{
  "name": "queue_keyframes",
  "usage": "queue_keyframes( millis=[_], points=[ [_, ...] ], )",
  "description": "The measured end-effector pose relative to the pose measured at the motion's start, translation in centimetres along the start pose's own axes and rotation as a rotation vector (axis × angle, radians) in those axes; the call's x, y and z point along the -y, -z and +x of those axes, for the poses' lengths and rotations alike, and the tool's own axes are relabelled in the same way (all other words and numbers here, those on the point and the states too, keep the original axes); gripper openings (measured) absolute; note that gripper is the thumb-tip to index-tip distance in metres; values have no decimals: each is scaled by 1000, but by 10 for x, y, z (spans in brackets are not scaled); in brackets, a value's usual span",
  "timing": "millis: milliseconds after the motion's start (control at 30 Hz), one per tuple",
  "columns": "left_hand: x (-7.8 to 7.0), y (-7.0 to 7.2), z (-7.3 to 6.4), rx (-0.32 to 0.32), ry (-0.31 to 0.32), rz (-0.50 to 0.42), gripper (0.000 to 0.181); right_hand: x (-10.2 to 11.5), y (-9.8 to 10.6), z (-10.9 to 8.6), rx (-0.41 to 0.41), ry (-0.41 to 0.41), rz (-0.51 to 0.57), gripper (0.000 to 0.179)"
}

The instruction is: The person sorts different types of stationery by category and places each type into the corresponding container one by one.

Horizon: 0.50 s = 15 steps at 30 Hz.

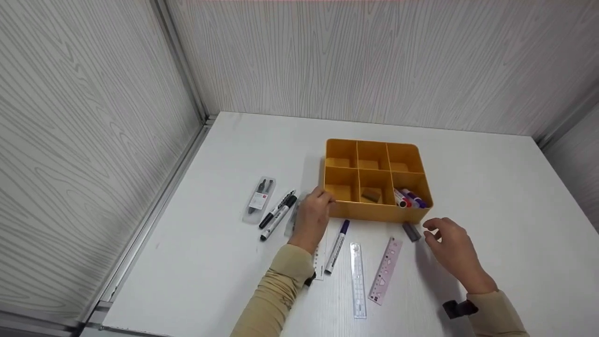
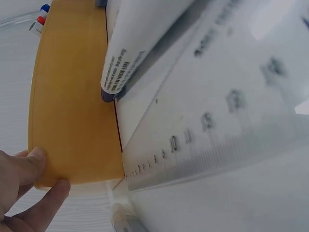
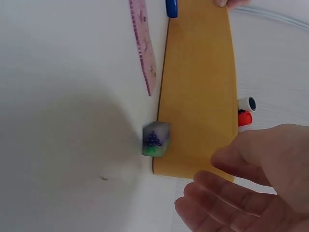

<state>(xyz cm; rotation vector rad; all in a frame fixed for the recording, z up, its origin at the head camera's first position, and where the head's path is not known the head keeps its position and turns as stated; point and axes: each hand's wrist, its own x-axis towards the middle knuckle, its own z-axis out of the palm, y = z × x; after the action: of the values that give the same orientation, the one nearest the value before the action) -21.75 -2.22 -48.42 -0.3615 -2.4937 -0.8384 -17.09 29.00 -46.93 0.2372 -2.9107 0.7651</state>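
A yellow-orange organizer box (image 1: 379,212) with several compartments stands on the white table. My left hand (image 1: 312,217) holds its front left corner, thumb at the rim and a finger against the side, as the left wrist view shows. My right hand (image 1: 454,245) hovers off the front right corner with bent, parted fingers and nothing between them. Below it, a small grey eraser (image 1: 412,231) with a grape print (image 3: 155,139) lies against the box front. Inside the box, a brown block (image 1: 370,194) occupies the front middle compartment and several markers (image 1: 408,199) the front right one.
In front of the box lie a purple-capped marker (image 1: 337,247), a clear ruler (image 1: 358,281) and a pink ruler (image 1: 386,271). Another ruler (image 1: 319,264) is partly under my left arm. Black markers (image 1: 279,217) and a compass case (image 1: 259,200) lie to the left. Panels wall the table.
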Motion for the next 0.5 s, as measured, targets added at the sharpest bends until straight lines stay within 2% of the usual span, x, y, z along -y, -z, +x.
queue_keyframes(
  millis=[100, 200, 367, 500],
  points=[
    [0, 0, 0, -4, -1, 3, 6, 0, -7, 3, 94, -64, 4, 22],
    [1, 0, 0, -16, -15, 13, 5, 1, -15, 5, 136, -87, -14, 27],
    [2, -1, 0, -45, -39, 31, 6, 3, -26, 10, 140, -85, -57, 29],
    [2, -1, 0, -34, -29, 28, 5, 5, -29, 13, 153, -109, -38, 27]
  ],
)
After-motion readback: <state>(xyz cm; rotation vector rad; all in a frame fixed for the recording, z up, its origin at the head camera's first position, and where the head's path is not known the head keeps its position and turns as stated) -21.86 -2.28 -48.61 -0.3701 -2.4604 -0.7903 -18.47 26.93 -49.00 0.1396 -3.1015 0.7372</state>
